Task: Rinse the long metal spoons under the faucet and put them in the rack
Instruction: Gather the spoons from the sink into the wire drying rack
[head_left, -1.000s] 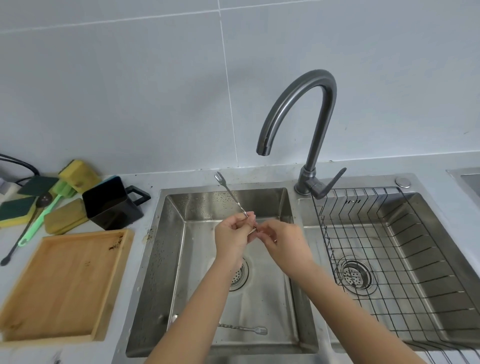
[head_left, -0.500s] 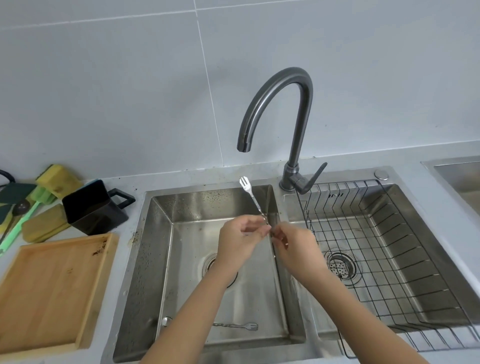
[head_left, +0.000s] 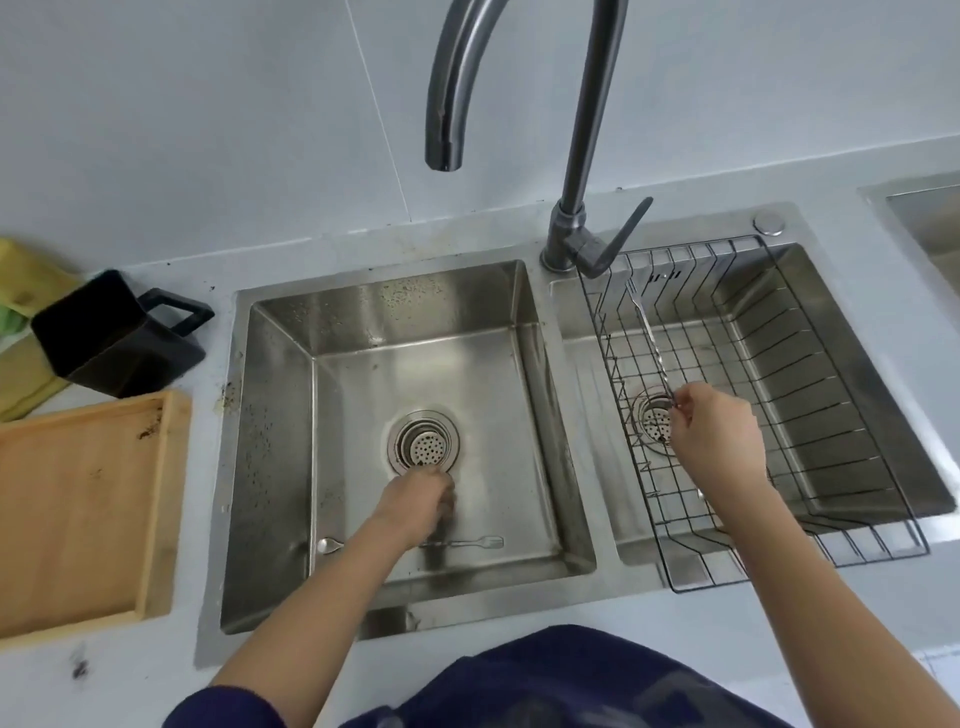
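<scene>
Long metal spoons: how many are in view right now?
2. One long twisted metal spoon is pinched by the right hand over the black wire rack; another lies in the left steel basin.

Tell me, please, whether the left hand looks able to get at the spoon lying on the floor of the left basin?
Probably yes: the left hand hangs low in the left basin just above the spoon, with nothing between them.

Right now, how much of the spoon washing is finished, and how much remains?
Nothing lies in the rack yet. In hand: the right hand pinches one long spoon over the rack, not released. Left to do: the left hand reaches down to a second spoon on the floor of the left basin. No water runs from the faucet.
</scene>
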